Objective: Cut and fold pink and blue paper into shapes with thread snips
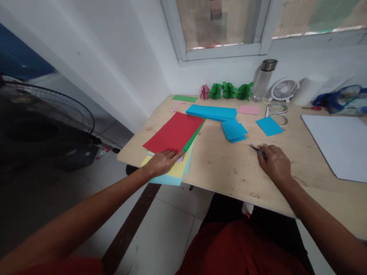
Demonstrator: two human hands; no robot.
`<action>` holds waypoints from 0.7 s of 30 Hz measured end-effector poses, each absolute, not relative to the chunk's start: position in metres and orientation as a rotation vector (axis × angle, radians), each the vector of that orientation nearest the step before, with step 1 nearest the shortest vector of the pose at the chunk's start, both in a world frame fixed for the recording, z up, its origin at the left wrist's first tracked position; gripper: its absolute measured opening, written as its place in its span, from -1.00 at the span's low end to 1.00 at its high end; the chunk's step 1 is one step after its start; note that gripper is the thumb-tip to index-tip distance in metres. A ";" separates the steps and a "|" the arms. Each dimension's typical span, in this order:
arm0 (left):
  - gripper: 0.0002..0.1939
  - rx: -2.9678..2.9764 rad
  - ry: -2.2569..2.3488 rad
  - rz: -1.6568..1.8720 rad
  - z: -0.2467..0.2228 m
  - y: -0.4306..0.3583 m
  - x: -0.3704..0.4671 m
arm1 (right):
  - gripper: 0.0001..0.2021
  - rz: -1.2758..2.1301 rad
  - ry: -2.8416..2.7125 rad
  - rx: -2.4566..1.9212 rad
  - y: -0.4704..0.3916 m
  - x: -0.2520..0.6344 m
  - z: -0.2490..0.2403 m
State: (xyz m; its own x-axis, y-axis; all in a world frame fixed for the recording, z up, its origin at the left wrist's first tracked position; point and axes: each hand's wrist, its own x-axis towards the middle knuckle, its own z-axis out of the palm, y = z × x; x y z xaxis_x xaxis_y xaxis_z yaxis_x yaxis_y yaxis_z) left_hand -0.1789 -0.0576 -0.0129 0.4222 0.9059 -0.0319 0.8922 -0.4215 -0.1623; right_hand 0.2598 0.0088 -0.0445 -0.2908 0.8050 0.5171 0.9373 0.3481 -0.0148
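My left hand [162, 164] is at the near edge of a red paper sheet [174, 131], fingers bent over it and thumb hidden. Under the red sheet shows a green sheet [193, 138], with yellow paper [169, 170] and light blue paper [166, 179] lower in the stack, jutting past the table edge. In my right hand [275, 162], resting on the tabletop, is a pair of small scissors [258, 150], blades pointing away to the left; their handles are hidden. Ahead of it lie blue paper pieces [233, 130] and a single blue square [269, 126].
Blue strips [212, 111], a pink piece [249, 110] and tape rolls [278, 108] lie farther back. Along the wall stand folded green paper shapes [229, 91], a glass bottle [262, 82] and a small fan [284, 89]. A white board [341, 145] covers the right side.
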 end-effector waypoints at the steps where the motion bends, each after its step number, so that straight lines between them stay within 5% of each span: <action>1: -0.47 -2.522 -1.566 0.158 -0.015 -0.059 -0.178 | -0.74 -0.407 -2.180 -1.524 0.009 0.260 -0.044; 14: -0.55 -2.375 -1.401 -0.166 -0.012 -0.081 -0.181 | -0.76 -0.246 -2.174 -1.614 0.006 0.257 -0.043; 21: -0.24 -2.558 -1.477 -0.139 -0.018 -0.129 -0.173 | -0.78 -0.279 -2.175 -1.625 0.005 0.254 -0.044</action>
State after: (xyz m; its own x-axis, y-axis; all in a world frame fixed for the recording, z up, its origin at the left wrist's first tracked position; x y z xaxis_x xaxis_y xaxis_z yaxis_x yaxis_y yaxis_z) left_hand -0.1732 -0.1293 -0.0176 0.5007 0.8483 0.1723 0.8655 -0.4881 -0.1121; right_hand 0.2544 0.0054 -0.0437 -0.2369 0.8681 0.4362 0.9500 0.3009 -0.0830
